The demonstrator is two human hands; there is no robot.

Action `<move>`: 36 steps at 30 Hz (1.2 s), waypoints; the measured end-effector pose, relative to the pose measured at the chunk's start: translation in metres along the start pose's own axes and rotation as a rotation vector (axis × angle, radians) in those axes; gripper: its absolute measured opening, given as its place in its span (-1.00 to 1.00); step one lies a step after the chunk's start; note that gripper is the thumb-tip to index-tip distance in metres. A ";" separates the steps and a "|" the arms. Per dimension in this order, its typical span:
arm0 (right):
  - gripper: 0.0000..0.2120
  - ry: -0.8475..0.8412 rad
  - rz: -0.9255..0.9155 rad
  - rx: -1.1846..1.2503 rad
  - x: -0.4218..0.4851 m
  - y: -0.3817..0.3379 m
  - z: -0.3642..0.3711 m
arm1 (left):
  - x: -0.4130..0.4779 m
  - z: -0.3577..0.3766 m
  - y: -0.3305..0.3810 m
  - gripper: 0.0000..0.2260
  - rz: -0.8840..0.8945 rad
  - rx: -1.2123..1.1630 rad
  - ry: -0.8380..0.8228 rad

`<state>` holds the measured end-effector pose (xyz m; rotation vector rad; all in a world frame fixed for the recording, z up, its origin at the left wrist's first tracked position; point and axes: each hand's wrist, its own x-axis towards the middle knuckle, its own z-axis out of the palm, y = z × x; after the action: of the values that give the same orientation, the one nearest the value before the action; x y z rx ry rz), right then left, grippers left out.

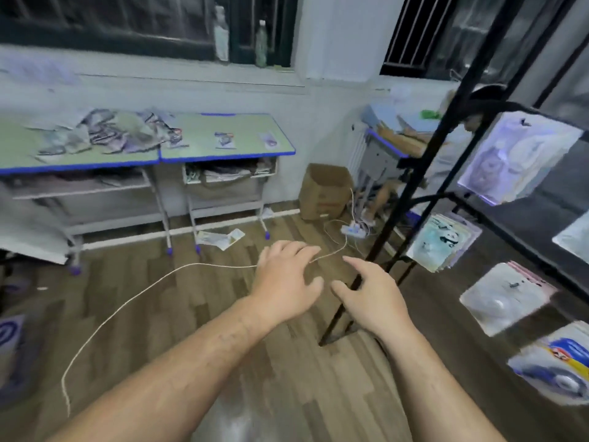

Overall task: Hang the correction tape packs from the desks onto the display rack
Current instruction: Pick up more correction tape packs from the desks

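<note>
Two green desks with blue edges stand at the far left; the left desk [19, 154] carries a heap of correction tape packs [108, 134]. On the right desk [204, 148] lie two single packs, one [224, 139] near its middle and one [269, 140] near its right end. A black display rack [446, 129] fills the right side, with packs hanging on it, such as a purple stack [510, 161] and a panda stack [446, 242]. My left hand [287, 285] and my right hand [373, 298] hover over the floor, fingers spread, holding nothing, well short of the desks.
A thin white cord [153, 285] loops across the wooden floor under my left hand to a power strip [353, 230]. A brown cardboard box [325, 191] stands by the wall. A third, cluttered desk [389, 148] sits behind the rack. Papers [220, 239] lie under the right desk.
</note>
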<state>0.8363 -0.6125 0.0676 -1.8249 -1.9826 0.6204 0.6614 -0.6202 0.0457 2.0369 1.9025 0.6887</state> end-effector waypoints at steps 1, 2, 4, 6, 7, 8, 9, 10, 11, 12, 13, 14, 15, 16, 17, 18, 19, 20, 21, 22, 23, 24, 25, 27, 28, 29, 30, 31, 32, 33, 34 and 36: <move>-0.46 -0.028 -0.019 0.004 0.015 -0.016 0.011 | 0.008 -0.009 -0.019 -0.48 -0.031 0.009 0.004; -0.46 -0.056 -0.042 0.002 0.029 -0.032 0.021 | 0.015 -0.017 -0.037 -0.48 -0.062 0.019 0.014; -0.47 -0.104 -0.085 -0.006 0.056 -0.059 0.041 | 0.028 -0.029 -0.070 -0.48 -0.130 0.025 0.049; -0.48 -0.149 -0.117 -0.002 0.083 -0.083 0.060 | 0.040 -0.039 -0.100 -0.48 -0.196 0.020 0.074; -0.48 -0.172 -0.133 0.004 0.097 -0.095 0.069 | 0.046 -0.043 -0.114 -0.48 -0.225 0.018 0.080; -0.48 -0.194 -0.153 0.009 0.112 -0.105 0.079 | 0.052 -0.047 -0.128 -0.49 -0.253 0.017 0.081; -0.48 -0.215 -0.173 0.014 0.127 -0.115 0.089 | 0.060 -0.050 -0.142 -0.49 -0.283 0.019 0.080; -0.48 -0.235 -0.192 0.015 0.144 -0.125 0.099 | 0.069 -0.053 -0.156 -0.49 -0.312 0.025 0.081; -0.48 -0.253 -0.211 0.014 0.161 -0.134 0.109 | 0.079 -0.057 -0.169 -0.49 -0.338 0.036 0.089; -0.48 -0.270 -0.230 0.014 0.179 -0.144 0.118 | 0.090 -0.061 -0.183 -0.49 -0.363 0.053 0.100; -0.48 -0.286 -0.248 0.020 0.198 -0.153 0.127 | 0.103 -0.065 -0.196 -0.49 -0.385 0.070 0.113; -0.48 -0.302 -0.264 0.026 0.217 -0.163 0.135 | 0.117 -0.070 -0.208 -0.49 -0.407 0.083 0.124; -0.49 -0.317 -0.281 0.030 0.236 -0.173 0.142 | 0.130 -0.074 -0.220 -0.49 -0.426 0.094 0.139; -0.49 -0.333 -0.296 0.031 0.257 -0.183 0.149 | 0.144 -0.079 -0.231 -0.49 -0.444 0.104 0.153; -0.51 -0.347 -0.308 0.035 0.276 -0.194 0.153 | 0.158 -0.084 -0.241 -0.49 -0.462 0.120 0.166; -0.52 -0.362 -0.320 0.049 0.295 -0.205 0.157 | 0.173 -0.091 -0.251 -0.49 -0.481 0.137 0.174; -0.52 -0.379 -0.329 0.069 0.314 -0.216 0.160 | 0.187 -0.097 -0.259 -0.49 -0.497 0.152 0.183; -0.51 -0.396 -0.337 0.088 0.331 -0.226 0.162 | 0.200 -0.103 -0.267 -0.49 -0.517 0.159 0.188; -0.51 -0.407 -0.346 0.101 0.348 -0.237 0.164 | 0.213 -0.108 -0.275 -0.49 -0.534 0.161 0.196; -0.51 -0.416 -0.358 0.104 0.365 -0.248 0.166 | 0.225 -0.113 -0.283 -0.49 -0.553 0.160 0.202; -0.51 -0.426 -0.370 0.100 0.381 -0.257 0.169 | 0.237 -0.117 -0.292 -0.48 -0.571 0.158 0.212; -0.51 -0.438 -0.385 0.096 0.400 -0.267 0.176 | 0.249 -0.120 -0.304 -0.47 -0.593 0.151 0.218; -0.51 -0.443 -0.400 0.097 0.409 -0.273 0.178 | 0.256 -0.124 -0.310 -0.47 -0.601 0.153 0.222; -0.50 -0.466 -0.416 0.115 0.431 -0.287 0.189 | 0.274 -0.131 -0.327 -0.46 -0.627 0.145 0.230; -0.50 -0.472 -0.423 0.110 0.443 -0.294 0.197 | 0.284 -0.136 -0.337 -0.46 -0.643 0.138 0.234; -0.49 -0.475 -0.429 0.098 0.455 -0.300 0.205 | 0.294 -0.140 -0.347 -0.46 -0.650 0.133 0.239; -0.49 -0.476 -0.432 0.082 0.467 -0.307 0.214 | 0.305 -0.145 -0.358 -0.46 -0.651 0.134 0.242; -0.49 -0.485 -0.426 0.070 0.479 -0.315 0.224 | 0.314 -0.148 -0.370 -0.46 -0.647 0.132 0.243; -0.49 -0.487 -0.417 0.064 0.491 -0.322 0.233 | 0.324 -0.151 -0.382 -0.47 -0.646 0.121 0.241; -0.49 -0.489 -0.405 0.063 0.503 -0.329 0.243 | 0.333 -0.154 -0.396 -0.47 -0.647 0.102 0.242; -0.49 -0.494 -0.395 0.063 0.517 -0.337 0.254 | 0.343 -0.156 -0.411 -0.47 -0.647 0.089 0.238; -0.48 -0.520 -0.370 0.070 0.542 -0.355 0.275 | 0.364 -0.162 -0.444 -0.46 -0.637 0.064 0.217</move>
<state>0.3420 -0.1130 0.0226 -1.2850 -2.5012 1.1055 0.2063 -0.2357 0.0177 1.2851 2.5310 0.6941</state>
